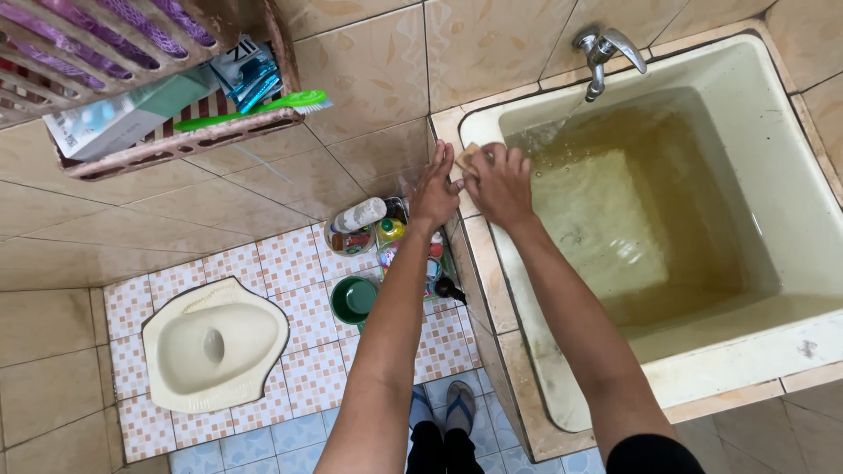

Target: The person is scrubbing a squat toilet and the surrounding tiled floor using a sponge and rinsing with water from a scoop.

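Hands meet at the tiled rim point(457, 132) of the water basin point(790, 202) — I see my right hand point(499, 183) with fingers curled, pinching a small tan sponge point(466, 154) against the corner. Left hand point(435, 189) beside it, fingers straight and close together, tips touching the sponge. Tap point(601, 48) runs into murky water — bottles point(378, 230) crowd the floor below.

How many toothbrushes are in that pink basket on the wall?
1. A green toothbrush lies along the front rim of the pink basket, bristles pointing right. The box and packets could hide more.
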